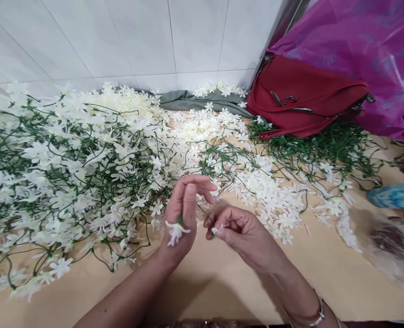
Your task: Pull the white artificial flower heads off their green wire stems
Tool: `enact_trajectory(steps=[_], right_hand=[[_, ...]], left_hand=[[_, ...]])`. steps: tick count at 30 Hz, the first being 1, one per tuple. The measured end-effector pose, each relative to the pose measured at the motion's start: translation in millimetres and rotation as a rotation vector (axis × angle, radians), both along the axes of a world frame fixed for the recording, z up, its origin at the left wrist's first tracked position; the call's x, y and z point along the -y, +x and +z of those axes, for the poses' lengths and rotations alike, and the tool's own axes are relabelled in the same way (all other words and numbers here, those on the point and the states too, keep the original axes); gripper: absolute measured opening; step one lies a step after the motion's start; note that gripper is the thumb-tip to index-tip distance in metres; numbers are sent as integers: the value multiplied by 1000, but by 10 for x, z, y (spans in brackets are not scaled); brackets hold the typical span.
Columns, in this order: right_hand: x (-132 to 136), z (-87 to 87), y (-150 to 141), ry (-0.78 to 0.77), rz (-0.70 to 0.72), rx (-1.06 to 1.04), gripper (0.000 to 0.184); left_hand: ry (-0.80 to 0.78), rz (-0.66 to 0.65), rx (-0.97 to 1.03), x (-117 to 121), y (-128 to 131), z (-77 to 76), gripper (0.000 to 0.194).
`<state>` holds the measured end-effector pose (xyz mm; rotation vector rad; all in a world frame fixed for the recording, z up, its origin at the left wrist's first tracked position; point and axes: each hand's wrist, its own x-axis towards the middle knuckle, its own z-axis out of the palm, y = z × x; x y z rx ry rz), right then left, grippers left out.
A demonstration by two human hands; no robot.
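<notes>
My left hand (186, 205) is raised over the table with its fingers curled. A white artificial flower (176, 231) with a green stem hangs from it near the base of the thumb, the stem gripped in the hand. To its right, my right hand (238, 230) pinches a small white flower piece (217, 230) between thumb and fingers, with a thin dark stem running toward the left hand. Left of my hands rises a large heap of white artificial flowers (116, 214) on green stems. Loose white petals (266, 191) lie beyond my right hand.
A red handbag (308, 95) rests on a pile of green stems (318, 146) at the back right, before a purple plastic bag (369, 41). A blue-and-white object (396, 196) and a clear plastic bag (393, 246) stand at the right edge. White tiles (137, 36) line the back.
</notes>
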<state>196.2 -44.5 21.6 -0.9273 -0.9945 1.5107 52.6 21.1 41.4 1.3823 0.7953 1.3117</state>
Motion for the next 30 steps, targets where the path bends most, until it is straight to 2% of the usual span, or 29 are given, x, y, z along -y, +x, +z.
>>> enact_trajectory(steps=[4, 6, 9, 12, 16, 20, 23, 30], right_hand=[[-26, 24, 151, -38, -154, 5, 20], [-38, 50, 218, -50, -195, 16, 21], [-50, 91, 274, -85, -204, 14, 21], [-51, 103, 291, -114, -201, -43, 19], [-40, 52, 306, -120, -303, -47, 22], [-38, -3, 301, -125, -379, -79, 24], [-53, -10, 269, -92, -381, -112, 22], [-75, 14, 201, -56, -382, -126, 21]], left_hand=[[311, -239, -462, -88, -132, -34, 26], [479, -320, -604, -118, -164, -54, 29], [565, -368, -702, -122, -165, -77, 35], [538, -307, -695, -104, -144, -75, 29], [387, -188, -621, -87, -128, -40, 19], [244, -184, -568, -59, -127, -24, 21], [178, -183, -550, -30, -126, -50, 24], [177, -180, -479, 21, -99, -130, 21]])
